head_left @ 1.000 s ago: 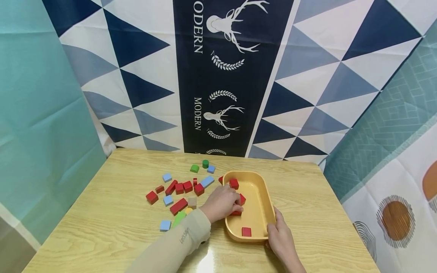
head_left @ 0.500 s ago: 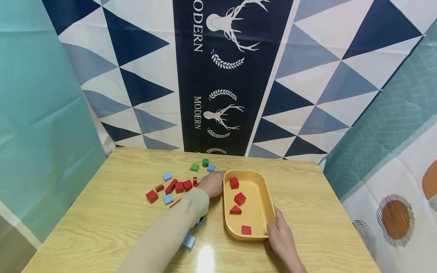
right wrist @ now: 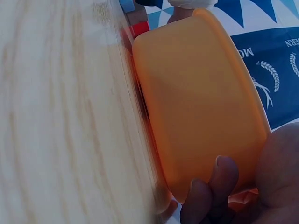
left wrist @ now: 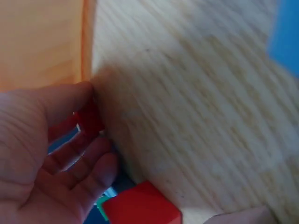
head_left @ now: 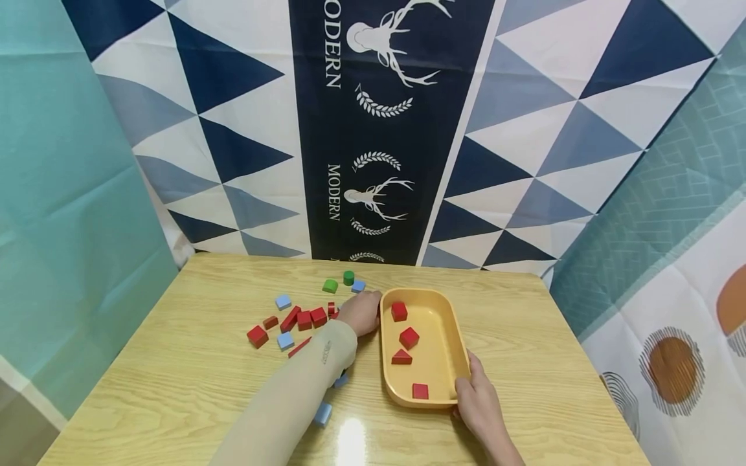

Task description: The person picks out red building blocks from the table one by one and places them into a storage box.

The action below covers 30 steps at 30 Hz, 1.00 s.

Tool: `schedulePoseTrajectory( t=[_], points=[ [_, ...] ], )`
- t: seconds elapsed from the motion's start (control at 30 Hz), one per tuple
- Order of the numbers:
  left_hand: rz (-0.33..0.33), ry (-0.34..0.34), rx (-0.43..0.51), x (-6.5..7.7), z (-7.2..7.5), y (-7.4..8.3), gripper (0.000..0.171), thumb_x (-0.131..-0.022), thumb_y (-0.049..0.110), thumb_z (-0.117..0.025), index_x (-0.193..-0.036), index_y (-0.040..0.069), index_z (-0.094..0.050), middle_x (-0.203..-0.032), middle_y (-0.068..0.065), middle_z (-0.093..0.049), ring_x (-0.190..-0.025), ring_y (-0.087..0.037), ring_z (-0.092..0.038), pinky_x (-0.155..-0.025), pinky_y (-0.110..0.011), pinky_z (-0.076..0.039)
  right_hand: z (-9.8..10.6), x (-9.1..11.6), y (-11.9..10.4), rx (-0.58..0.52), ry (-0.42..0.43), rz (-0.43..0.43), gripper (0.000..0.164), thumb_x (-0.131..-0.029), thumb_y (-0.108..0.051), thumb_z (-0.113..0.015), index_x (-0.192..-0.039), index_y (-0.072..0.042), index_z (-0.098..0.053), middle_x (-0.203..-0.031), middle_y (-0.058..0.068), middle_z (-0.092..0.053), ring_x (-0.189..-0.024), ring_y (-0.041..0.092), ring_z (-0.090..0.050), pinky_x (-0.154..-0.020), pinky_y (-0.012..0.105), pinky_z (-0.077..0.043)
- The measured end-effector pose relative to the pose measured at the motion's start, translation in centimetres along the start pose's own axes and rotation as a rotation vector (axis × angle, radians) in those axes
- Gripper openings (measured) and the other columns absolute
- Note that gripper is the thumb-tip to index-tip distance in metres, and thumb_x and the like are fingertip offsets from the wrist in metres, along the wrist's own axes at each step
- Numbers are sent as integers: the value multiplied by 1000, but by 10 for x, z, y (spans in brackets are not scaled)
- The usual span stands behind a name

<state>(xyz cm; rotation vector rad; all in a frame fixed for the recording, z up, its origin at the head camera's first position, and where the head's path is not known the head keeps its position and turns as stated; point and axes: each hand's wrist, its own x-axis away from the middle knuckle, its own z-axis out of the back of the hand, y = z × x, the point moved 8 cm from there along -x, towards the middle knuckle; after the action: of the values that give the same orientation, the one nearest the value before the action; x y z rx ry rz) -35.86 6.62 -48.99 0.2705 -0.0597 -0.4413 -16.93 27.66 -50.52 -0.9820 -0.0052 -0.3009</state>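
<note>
My left hand [head_left: 360,312] is down at the table just outside the left wall of a yellow plastic tray [head_left: 440,349]. In the left wrist view its thumb and fingers pinch a small red block [left wrist: 89,116] beside that wall; in the head view the hand hides this block. My right hand [head_left: 482,401] grips the tray's near right rim, thumb on top and fingers underneath. Several red blocks lie apart in the tray, among them a triangular block [head_left: 402,357] and a cube [head_left: 420,391].
Left of the tray are scattered red blocks [head_left: 304,320], blue blocks [head_left: 285,341], a green half-round block [head_left: 330,285] and a green cylinder [head_left: 348,277]. My left sleeve [head_left: 297,395] covers some of them. A patterned cloth [head_left: 367,129] hangs behind the wooden table [head_left: 146,388].
My left hand has come out of the tray, leaving the red triangular block in it, and moved up and left to the table beside the tray wall. The right hand keeps its grip.
</note>
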Motion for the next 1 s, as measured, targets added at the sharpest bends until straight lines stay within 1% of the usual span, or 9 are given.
schedulePoseTrajectory(
  t=[0.13,0.23,0.33,0.4,0.53,0.6,0.73,0.83,1.0],
  points=[
    [-14,-66,26,3,-3,1,39,-91,17,-82,-126,5,-68,-113,-10,-74,-110,-25,-72,-100,-40,-61,0,0,2,5,2,0,68,-104,-9,-38,-170,-8,-22,-158,36,-47,-91,25,-68,-56,32,-53],
    [15,-107,65,8,-2,-2,33,-88,15,-84,-115,5,-70,-102,-7,-72,-92,-21,-68,-88,-34,-61,0,0,2,4,3,-4,67,-105,-10,-38,-170,-9,-23,-157,34,-49,-89,24,-68,-56,32,-53],
    [46,-70,101,15,13,-6,23,-86,11,-83,-104,4,-70,-94,-7,-68,-78,-20,-62,-75,-35,-59,0,-1,1,8,2,3,66,-105,-10,-38,-170,-10,-24,-156,34,-50,-86,22,-67,-56,32,-53],
    [54,-1,110,19,28,-7,23,-87,11,-82,-105,3,-71,-100,-10,-67,-77,-21,-62,-75,-37,-61,0,-2,0,7,1,6,66,-105,-10,-39,-170,-11,-24,-156,34,-51,-83,22,-66,-55,32,-53],
    [47,126,190,25,51,-5,36,-91,13,-81,-123,3,-68,-123,-15,-66,-94,-25,-68,-93,-42,-63,2,-2,-2,19,4,12,66,-105,-10,-39,-170,-10,-24,-157,35,-49,-91,25,-69,-56,32,-53],
    [18,143,254,27,55,0,43,-92,15,-81,-132,6,-66,-130,-14,-67,-105,-25,-68,-101,-42,-60,3,-2,-2,22,5,10,67,-105,-10,-39,-170,-10,-23,-158,35,-48,-98,29,-69,-56,32,-53],
    [-70,102,310,31,50,19,45,-95,21,-81,-135,10,-65,-129,-8,-69,-109,-21,-65,-102,-37,-59,4,-2,-1,13,2,2,67,-105,-11,-39,-170,-10,-23,-158,34,-48,-100,31,-69,-57,32,-53],
    [-107,71,249,32,40,31,40,-94,26,-82,-130,13,-67,-120,-3,-70,-103,-18,-62,-95,-33,-58,2,-2,0,-1,-7,-9,67,-105,-11,-39,-170,-11,-23,-158,34,-48,-97,28,-68,-57,32,-53],
    [-57,23,213,34,23,33,38,-92,34,-85,-123,16,-70,-109,2,-68,-101,-15,-58,-91,-30,-57,0,-2,1,-12,-15,-17,67,-104,-11,-39,-170,-12,-23,-158,33,-49,-90,23,-67,-56,32,-53]
  ],
)
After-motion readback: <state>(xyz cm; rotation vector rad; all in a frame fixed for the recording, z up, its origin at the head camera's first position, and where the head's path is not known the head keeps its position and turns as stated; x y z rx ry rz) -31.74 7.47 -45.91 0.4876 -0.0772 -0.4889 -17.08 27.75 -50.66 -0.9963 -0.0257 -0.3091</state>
